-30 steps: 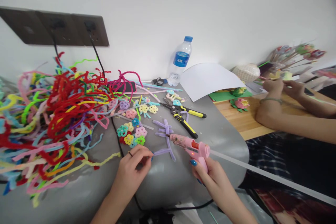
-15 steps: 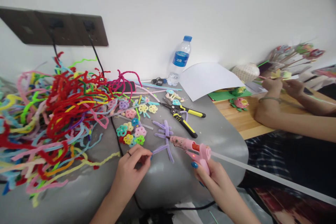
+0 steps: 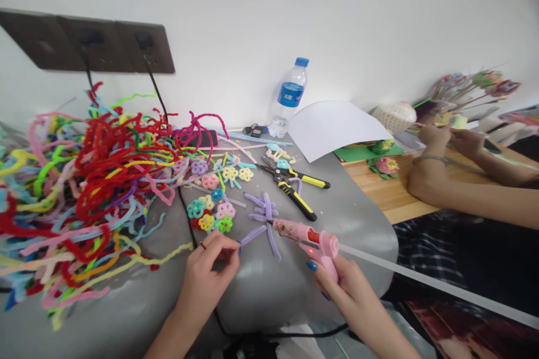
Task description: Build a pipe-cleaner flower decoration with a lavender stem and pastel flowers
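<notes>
My left hand [image 3: 211, 271] pinches the near end of a short lilac pipe-cleaner piece [image 3: 253, 234] lying on the grey surface [image 3: 353, 224]. My right hand [image 3: 343, 283] grips a pink glue gun [image 3: 307, 237], its nozzle touching the lilac pieces where they cross. A long clear glue stick [image 3: 429, 281] juts from the gun's back toward the right. More lilac pieces [image 3: 263, 207] lie just beyond the nozzle. Small pipe-cleaner flowers [image 3: 213, 214] in several colours sit to the left of them.
A big tangle of coloured pipe cleaners [image 3: 80, 190] fills the left side. Black-and-yellow pliers [image 3: 295, 185], a water bottle [image 3: 289, 96] and a white sheet [image 3: 334, 126] lie further back. Another person's hands [image 3: 446, 143] work at a wooden table [image 3: 391, 190] on the right.
My left hand has slid slightly left and nearer, turning the lilac piece it pinches. The glue gun has barely shifted, its nozzle still at the crossing.
</notes>
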`<state>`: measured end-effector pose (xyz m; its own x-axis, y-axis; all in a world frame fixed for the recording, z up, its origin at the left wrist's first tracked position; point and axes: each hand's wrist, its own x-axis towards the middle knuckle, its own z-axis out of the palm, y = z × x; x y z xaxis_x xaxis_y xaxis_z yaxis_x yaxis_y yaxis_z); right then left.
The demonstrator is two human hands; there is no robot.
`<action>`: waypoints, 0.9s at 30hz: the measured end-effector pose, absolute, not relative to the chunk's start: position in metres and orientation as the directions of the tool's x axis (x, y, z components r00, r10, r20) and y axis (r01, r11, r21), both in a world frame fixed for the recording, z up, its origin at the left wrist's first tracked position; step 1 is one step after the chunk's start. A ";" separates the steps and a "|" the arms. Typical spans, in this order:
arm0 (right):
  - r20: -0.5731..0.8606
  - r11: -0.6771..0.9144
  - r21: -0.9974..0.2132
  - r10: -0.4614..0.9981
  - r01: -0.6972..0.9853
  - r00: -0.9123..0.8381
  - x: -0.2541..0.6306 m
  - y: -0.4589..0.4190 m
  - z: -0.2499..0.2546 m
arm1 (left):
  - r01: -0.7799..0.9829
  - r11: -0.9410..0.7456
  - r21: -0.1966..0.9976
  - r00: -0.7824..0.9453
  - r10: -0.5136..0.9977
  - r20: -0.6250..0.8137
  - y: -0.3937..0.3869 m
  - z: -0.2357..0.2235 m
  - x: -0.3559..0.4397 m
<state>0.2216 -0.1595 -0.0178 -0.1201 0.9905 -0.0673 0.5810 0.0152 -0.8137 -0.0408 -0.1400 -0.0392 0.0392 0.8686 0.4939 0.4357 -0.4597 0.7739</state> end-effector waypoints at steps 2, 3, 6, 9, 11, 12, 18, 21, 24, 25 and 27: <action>-0.066 0.016 -0.816 0.991 0.577 -0.121 0.222 -0.159 -0.018 | 0.437 -0.460 0.773 0.037 0.868 0.495 -0.140 -0.040 -0.041; -0.061 0.020 -0.817 0.991 0.576 -0.120 0.222 -0.159 -0.017 | 0.437 -0.459 0.773 0.036 0.868 0.495 -0.140 -0.040 -0.041; -0.041 0.038 -0.810 0.992 0.585 -0.122 0.223 -0.158 -0.016 | 0.435 -0.458 0.775 0.032 0.868 0.496 -0.140 -0.040 -0.041; -0.025 0.050 -0.806 0.993 0.590 -0.118 0.224 -0.158 -0.015 | 0.435 -0.457 0.776 0.029 0.868 0.495 -0.140 -0.041 -0.041; -0.033 0.040 -0.807 0.993 0.589 -0.113 0.225 -0.158 -0.014 | 0.434 -0.454 0.778 0.025 0.870 0.493 -0.140 -0.041 -0.041; -0.041 0.031 -0.808 0.993 0.588 -0.108 0.225 -0.158 -0.014 | 0.432 -0.451 0.781 0.023 0.871 0.490 -0.140 -0.041 -0.040; -0.047 0.030 -0.803 0.992 0.595 -0.113 0.225 -0.158 -0.013 | 0.432 -0.439 0.788 0.016 0.877 0.480 -0.140 -0.041 -0.040; -0.033 0.049 -0.804 0.991 0.592 -0.126 0.225 -0.158 -0.010 | 0.442 -0.439 0.782 0.012 0.875 0.484 -0.139 -0.041 -0.039; -0.017 0.054 -0.817 0.993 0.573 -0.118 0.225 -0.159 -0.008 | 0.450 -0.446 0.774 0.009 0.869 0.495 -0.139 -0.041 -0.039; -0.012 0.054 -0.824 0.994 0.564 -0.112 0.225 -0.159 -0.008 | 0.453 -0.448 0.771 0.009 0.867 0.498 -0.139 -0.041 -0.039; 0.000 0.052 -0.837 0.995 0.544 -0.096 0.227 -0.161 -0.010 | 0.458 -0.449 0.767 0.011 0.865 0.501 -0.139 -0.041 -0.038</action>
<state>0.2270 -0.1615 -0.0100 -0.0961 0.9954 -0.0003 0.5441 0.0523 -0.8374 -0.0384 -0.1390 -0.0413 0.0105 0.8654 0.5009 0.4582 -0.4494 0.7669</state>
